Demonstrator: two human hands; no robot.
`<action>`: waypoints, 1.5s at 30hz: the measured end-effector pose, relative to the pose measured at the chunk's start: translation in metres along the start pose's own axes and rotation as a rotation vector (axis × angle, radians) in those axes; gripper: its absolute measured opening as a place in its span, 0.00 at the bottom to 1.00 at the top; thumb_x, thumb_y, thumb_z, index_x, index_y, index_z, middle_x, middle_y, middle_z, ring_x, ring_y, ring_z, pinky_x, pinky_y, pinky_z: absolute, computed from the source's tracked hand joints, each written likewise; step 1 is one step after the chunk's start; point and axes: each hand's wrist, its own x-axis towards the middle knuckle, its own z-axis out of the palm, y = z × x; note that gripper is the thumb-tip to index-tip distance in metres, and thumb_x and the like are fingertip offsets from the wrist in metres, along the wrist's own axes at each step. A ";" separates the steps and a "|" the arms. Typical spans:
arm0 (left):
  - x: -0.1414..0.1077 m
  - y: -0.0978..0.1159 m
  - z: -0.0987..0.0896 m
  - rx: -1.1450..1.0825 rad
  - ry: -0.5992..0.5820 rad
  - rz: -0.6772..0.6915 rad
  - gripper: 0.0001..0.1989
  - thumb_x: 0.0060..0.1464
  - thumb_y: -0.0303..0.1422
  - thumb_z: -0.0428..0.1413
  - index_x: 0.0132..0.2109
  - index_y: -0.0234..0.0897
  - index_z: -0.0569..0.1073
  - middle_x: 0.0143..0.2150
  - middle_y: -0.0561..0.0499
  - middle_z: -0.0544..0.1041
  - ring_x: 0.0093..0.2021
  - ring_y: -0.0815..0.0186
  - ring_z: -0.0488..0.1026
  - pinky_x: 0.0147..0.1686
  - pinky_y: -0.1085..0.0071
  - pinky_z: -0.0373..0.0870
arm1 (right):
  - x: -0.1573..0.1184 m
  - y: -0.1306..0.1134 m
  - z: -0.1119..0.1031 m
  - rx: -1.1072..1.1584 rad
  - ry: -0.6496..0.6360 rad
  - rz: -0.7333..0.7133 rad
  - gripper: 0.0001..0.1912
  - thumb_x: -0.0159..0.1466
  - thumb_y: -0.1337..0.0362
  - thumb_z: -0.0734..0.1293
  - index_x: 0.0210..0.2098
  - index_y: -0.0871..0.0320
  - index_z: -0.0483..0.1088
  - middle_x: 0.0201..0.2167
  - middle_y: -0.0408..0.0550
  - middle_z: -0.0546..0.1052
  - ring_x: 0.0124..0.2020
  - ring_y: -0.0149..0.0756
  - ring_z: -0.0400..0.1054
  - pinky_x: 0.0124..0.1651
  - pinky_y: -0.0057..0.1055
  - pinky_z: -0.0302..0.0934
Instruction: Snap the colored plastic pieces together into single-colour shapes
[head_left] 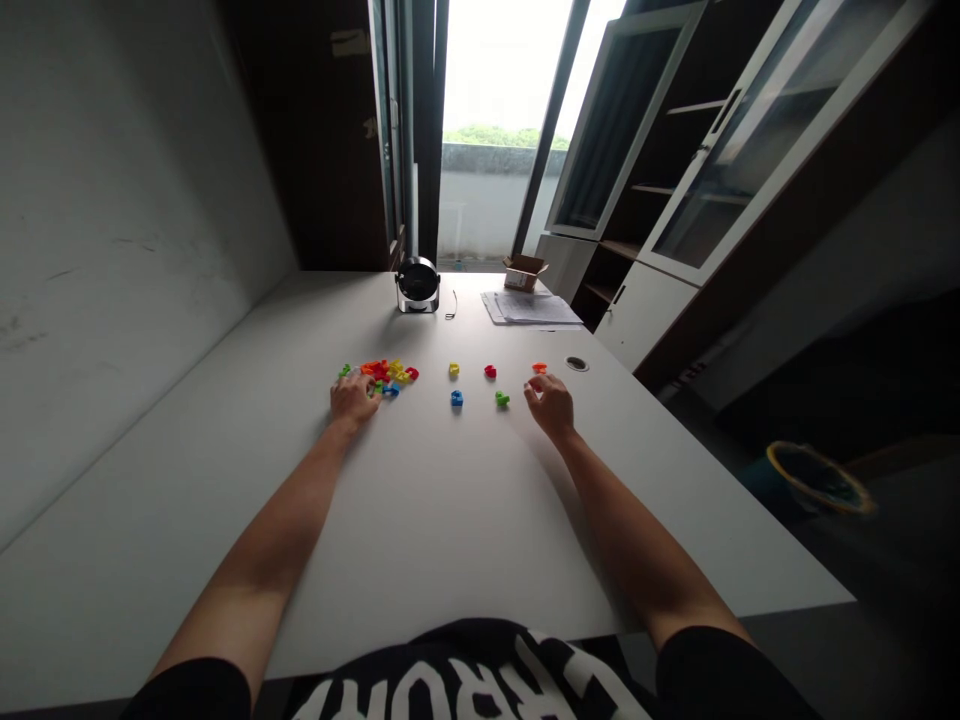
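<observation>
My left hand [354,400] rests at the near left edge of a loose pile of small coloured plastic pieces [381,370]. Its fingers curl in against the pile, and whatever they hold is hidden. On the right, my right hand [553,405] hovers low over the table with thumb and fingers bent and a small gap between them. Just beyond its fingertips lies an orange piece [539,368]. Between the hands, set apart, lie a yellow piece [454,369], a red piece [490,371], a blue piece [457,398] and a green piece [502,398].
The white table [420,520] meets a wall on the left. Farther back stand a round black device on a stand [418,284], papers [531,308] and an open cardboard box [523,271]. A cable hole [576,364] lies right of the orange piece. A bin [817,478] stands on the floor.
</observation>
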 end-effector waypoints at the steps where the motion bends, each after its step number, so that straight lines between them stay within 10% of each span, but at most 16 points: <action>1: 0.001 0.000 -0.001 0.012 -0.005 -0.009 0.16 0.54 0.38 0.57 0.48 0.39 0.78 0.50 0.38 0.77 0.54 0.42 0.68 0.52 0.50 0.63 | -0.001 -0.010 0.001 0.050 -0.010 -0.039 0.08 0.67 0.62 0.62 0.33 0.56 0.71 0.33 0.50 0.75 0.37 0.43 0.67 0.46 0.38 0.61; 14: 0.002 -0.002 -0.006 0.217 -0.072 -0.061 0.18 0.54 0.46 0.58 0.43 0.38 0.78 0.41 0.36 0.80 0.50 0.43 0.72 0.54 0.46 0.61 | -0.030 -0.125 -0.003 0.319 -0.238 -0.506 0.08 0.69 0.65 0.64 0.33 0.54 0.71 0.30 0.44 0.75 0.34 0.36 0.68 0.43 0.34 0.59; 24: -0.001 0.001 -0.001 0.048 -0.022 0.079 0.17 0.63 0.40 0.52 0.52 0.36 0.76 0.58 0.38 0.73 0.53 0.51 0.73 0.54 0.58 0.69 | -0.053 -0.119 0.027 0.369 -0.375 -0.525 0.06 0.67 0.68 0.66 0.33 0.56 0.73 0.29 0.44 0.76 0.32 0.33 0.67 0.42 0.30 0.57; 45: -0.004 0.009 0.005 -0.297 0.076 0.347 0.23 0.55 0.22 0.55 0.57 0.41 0.74 0.55 0.42 0.76 0.52 0.55 0.75 0.51 0.59 0.73 | -0.055 -0.104 0.048 0.403 -0.382 -0.472 0.08 0.63 0.72 0.66 0.30 0.56 0.74 0.28 0.44 0.75 0.31 0.33 0.65 0.39 0.28 0.58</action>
